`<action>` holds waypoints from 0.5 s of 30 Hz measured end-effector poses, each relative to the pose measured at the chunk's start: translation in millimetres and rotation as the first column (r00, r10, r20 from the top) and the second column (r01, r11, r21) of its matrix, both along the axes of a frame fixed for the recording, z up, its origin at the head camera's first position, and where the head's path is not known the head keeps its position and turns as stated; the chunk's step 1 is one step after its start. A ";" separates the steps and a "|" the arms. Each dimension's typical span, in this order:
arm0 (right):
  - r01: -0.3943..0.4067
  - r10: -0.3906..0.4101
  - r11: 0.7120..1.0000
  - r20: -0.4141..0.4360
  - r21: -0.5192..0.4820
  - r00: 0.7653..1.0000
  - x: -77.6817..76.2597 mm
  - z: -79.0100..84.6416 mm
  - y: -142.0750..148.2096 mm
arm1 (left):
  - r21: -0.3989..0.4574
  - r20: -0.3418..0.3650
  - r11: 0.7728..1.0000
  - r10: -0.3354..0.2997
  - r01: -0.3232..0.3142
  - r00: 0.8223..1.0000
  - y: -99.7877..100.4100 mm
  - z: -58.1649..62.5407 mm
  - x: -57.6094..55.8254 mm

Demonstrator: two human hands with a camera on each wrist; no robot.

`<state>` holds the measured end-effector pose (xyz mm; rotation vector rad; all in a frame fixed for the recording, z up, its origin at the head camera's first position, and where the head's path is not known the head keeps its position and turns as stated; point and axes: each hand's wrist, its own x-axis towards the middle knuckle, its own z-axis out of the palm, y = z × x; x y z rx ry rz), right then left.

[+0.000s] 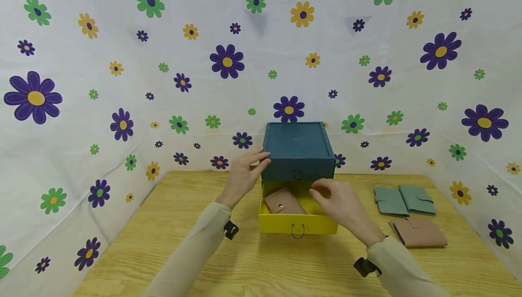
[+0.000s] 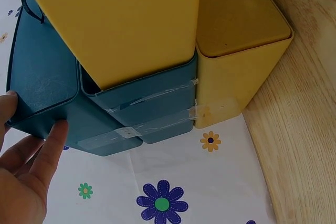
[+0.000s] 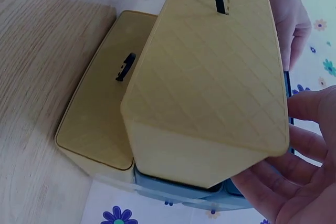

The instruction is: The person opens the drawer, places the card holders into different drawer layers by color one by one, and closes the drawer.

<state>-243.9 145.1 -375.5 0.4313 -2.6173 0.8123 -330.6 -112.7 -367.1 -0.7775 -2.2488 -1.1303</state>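
Observation:
A drawer box with a teal upper section (image 1: pixel 297 141) stands on the table. Below that section a yellow drawer (image 1: pixel 279 224) with a dark ring pull is slid out. Inside it lies a pink wallet (image 1: pixel 288 202) with a snap button. My left hand (image 1: pixel 243 174) rests its extended fingertips against the left edge of the teal section, near the front corner. Over the drawer's right side hovers my right hand (image 1: pixel 340 202), its fingers loosely bent; I see nothing held in it. The right wrist view shows those fingers (image 3: pixel 262 182) close beside the drawer's side.
To the right on the wooden table (image 1: pixel 183 242) lie two green wallets (image 1: pixel 390 201) (image 1: pixel 417 198) and a pink wallet (image 1: pixel 422 232). Another yellow drawer (image 3: pixel 100 119), closed, forms the bottom of the box. A flower-patterned cloth (image 1: pixel 171 61) hangs behind and at both sides.

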 end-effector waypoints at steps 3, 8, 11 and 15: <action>0.004 -0.004 1.000 -0.013 -0.009 1.000 -0.1 -1.1 5.2 | -0.001 0.000 1.000 -0.002 0.002 1.000 0.0 0.1 -0.2; 0.005 -0.005 0.999 -0.023 -0.032 1.000 0.2 -1.5 15.4 | 0.002 0.002 1.000 -0.001 0.001 1.000 0.2 0.7 1.0; 0.011 -0.012 0.999 -0.027 -0.053 1.000 0.3 -2.1 22.2 | 0.006 0.010 1.000 -0.001 0.001 1.000 0.4 1.4 1.8; 0.014 -0.020 0.995 -0.055 -0.100 0.998 0.2 -3.3 32.5 | 0.006 0.013 1.000 -0.007 0.007 1.000 0.5 2.2 2.0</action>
